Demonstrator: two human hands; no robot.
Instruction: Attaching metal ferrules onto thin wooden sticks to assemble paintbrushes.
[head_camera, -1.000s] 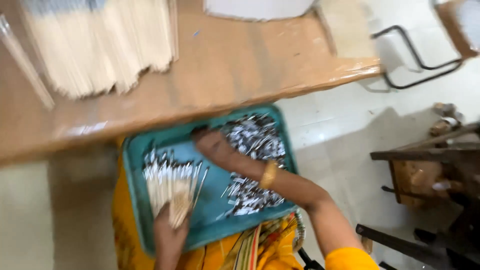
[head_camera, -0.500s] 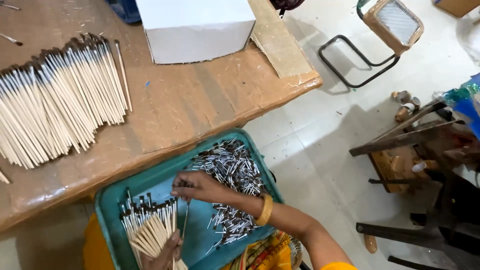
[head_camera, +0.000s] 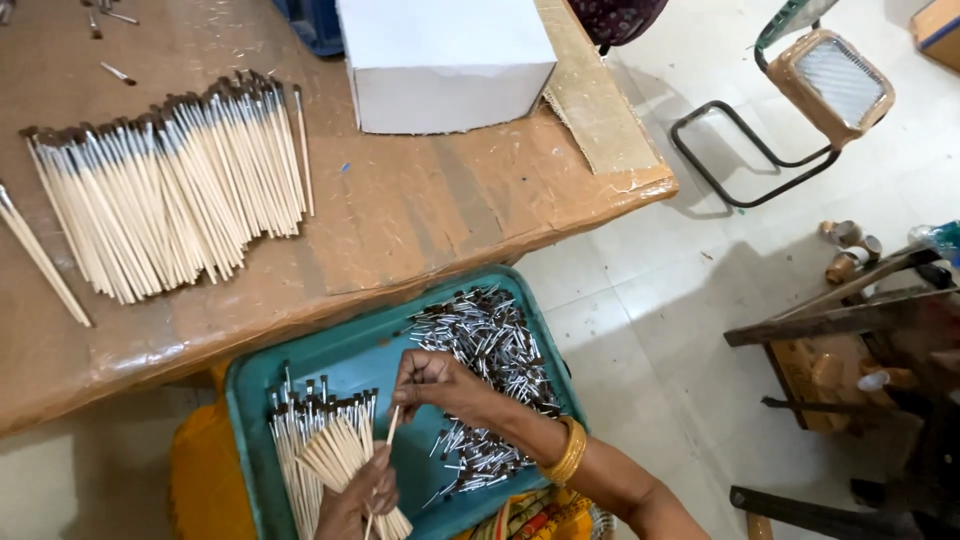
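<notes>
A plain white rectangular cardboard box (head_camera: 447, 62) stands at the far edge of the brown table (head_camera: 420, 210). Just right of it lies a flat strip of brown cardboard (head_camera: 590, 95).

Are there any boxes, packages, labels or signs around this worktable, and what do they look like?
White box: far side of the brown table, rectangular, plain white sides, no label showing.
Flat cardboard piece: right of the box along the table edge, a tan strip.
Blue container: left of the box, dark blue, only a corner visible.
Cardboard box: on the floor at top right, tan with a blue edge, mostly cropped.
No signs or screens show.
</notes>
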